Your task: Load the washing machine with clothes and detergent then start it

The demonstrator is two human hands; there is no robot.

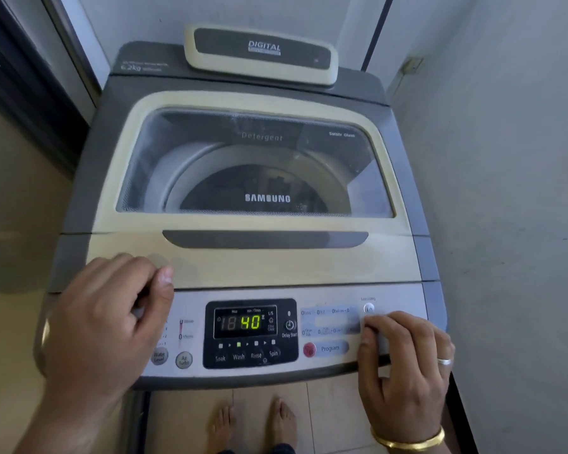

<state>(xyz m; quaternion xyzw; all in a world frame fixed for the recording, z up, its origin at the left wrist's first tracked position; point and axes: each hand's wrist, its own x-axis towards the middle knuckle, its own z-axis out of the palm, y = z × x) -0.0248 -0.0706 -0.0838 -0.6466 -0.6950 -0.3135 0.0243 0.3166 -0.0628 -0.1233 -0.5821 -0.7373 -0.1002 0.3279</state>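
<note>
A grey and cream top-loading washing machine (pixel 79 178) fills the view, its glass lid (pixel 256 165) closed. Dark clothes show dimly in the drum through the glass. The control panel (pixel 191 309) along the front is lit, and its display (pixel 245 322) reads 40 in green. My left hand (pixel 102 319) rests loosely curled on the panel's left end, holding nothing. My right hand (pixel 404 365) lies on the panel's right end, fingertips pressed on the buttons just below a small round button (pixel 369 309). No detergent container is in view.
A grey wall (pixel 505 191) stands close on the right and a dark door frame (pixel 20 103) on the left. My bare feet (pixel 253 424) are on the tiled floor right in front of the machine.
</note>
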